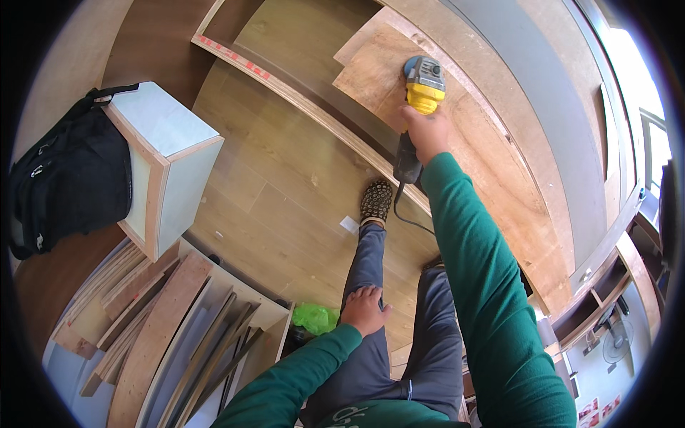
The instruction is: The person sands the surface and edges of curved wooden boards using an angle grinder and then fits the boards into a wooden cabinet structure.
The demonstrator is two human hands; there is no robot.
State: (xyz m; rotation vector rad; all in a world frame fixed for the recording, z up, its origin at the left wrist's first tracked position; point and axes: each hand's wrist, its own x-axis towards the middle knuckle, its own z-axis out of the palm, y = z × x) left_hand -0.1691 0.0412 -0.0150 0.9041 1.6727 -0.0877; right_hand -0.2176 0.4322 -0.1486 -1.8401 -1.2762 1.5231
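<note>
My right hand [428, 135] is closed round the body of a yellow and grey angle grinder [426, 94]. At its head shows the edge of a blue disc; I cannot tell whether the disc touches the wood. Under the tool lies a reddish-brown plywood panel [492, 171] with a smaller plywood piece [374, 68] at its far left end. A black cord [410, 220] runs from the grinder's back end down towards my legs. My left hand [364, 312] lies on my left leg near the knee, fingers outstretched and nothing held.
A long board edge [314, 105] with red marks crosses between my foot and the panel. Left stands a white box [189, 167] with a black backpack [71, 175] against it. Upright wood offcuts [160, 335] fill a bin at lower left, near a green plastic bag [314, 317].
</note>
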